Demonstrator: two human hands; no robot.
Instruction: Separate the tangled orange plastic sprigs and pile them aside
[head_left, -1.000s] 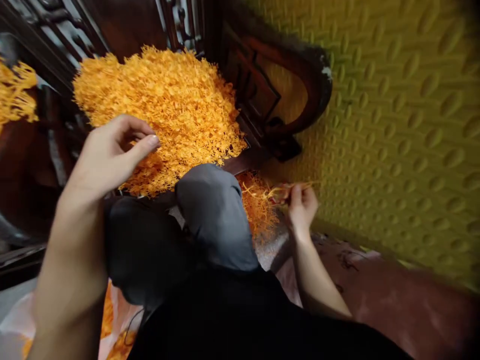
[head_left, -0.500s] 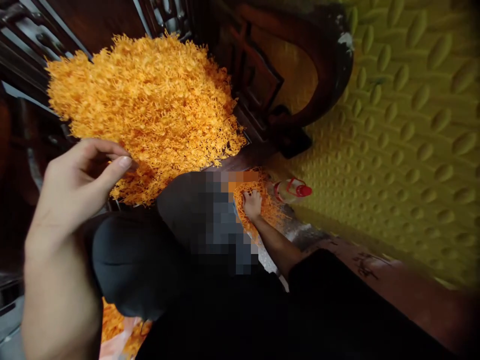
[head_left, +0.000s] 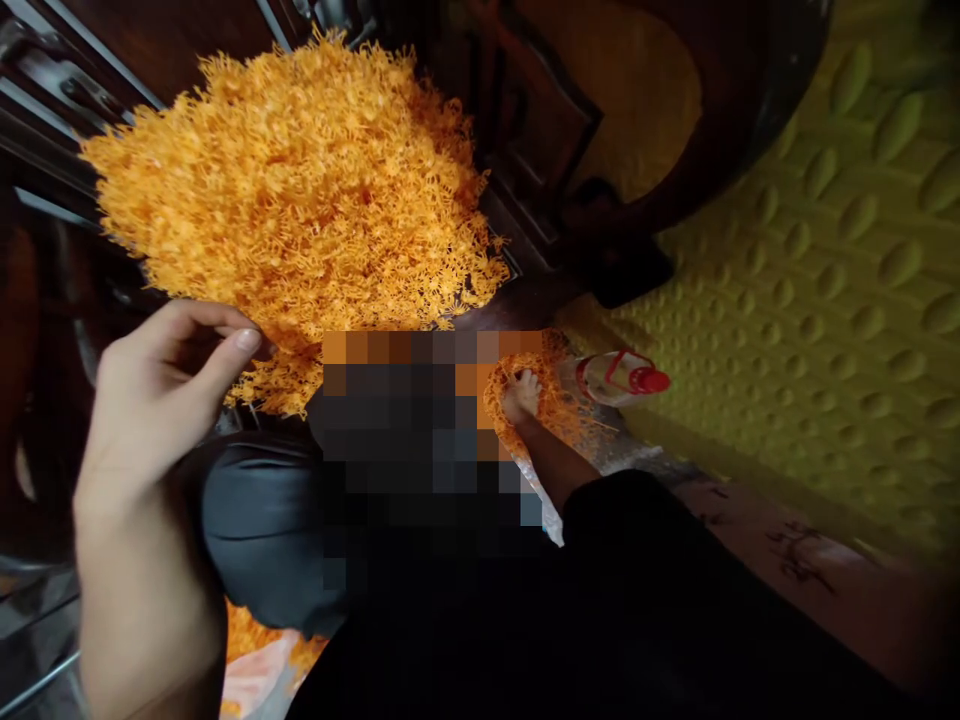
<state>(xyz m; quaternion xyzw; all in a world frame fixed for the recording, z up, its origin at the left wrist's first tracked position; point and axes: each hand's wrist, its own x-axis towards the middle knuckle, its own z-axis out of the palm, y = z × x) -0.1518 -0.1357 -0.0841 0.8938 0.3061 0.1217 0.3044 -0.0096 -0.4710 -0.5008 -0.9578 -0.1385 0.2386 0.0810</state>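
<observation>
My left hand (head_left: 172, 370) is raised at the left, thumb and forefinger closed in a pinch. Whatever is between the fingertips is too small to make out against the orange behind. Beyond the fingers spreads a large heap of small orange plastic pieces (head_left: 300, 200) with thin, flower-like prongs. Farther off, my right hand (head_left: 523, 392) reaches into a smaller heap of stringy orange pieces (head_left: 570, 420). Its fingers look curled side by side; what they grip cannot be seen. A pixelated block covers the middle, hiding what lies there.
A clear bottle with a red cap and handle (head_left: 622, 378) stands beside the smaller heap. Dark carved wooden furniture (head_left: 540, 130) surrounds the large heap. Yellow bumpy matting (head_left: 825, 300) lies at the right. My knee (head_left: 262, 530) is near a pinkish bag (head_left: 259, 670) by more orange pieces.
The view has shifted a little, so the bottle and right hand appear farther right. My right hand's fingers look more curled; my left hand keeps its pinch.
</observation>
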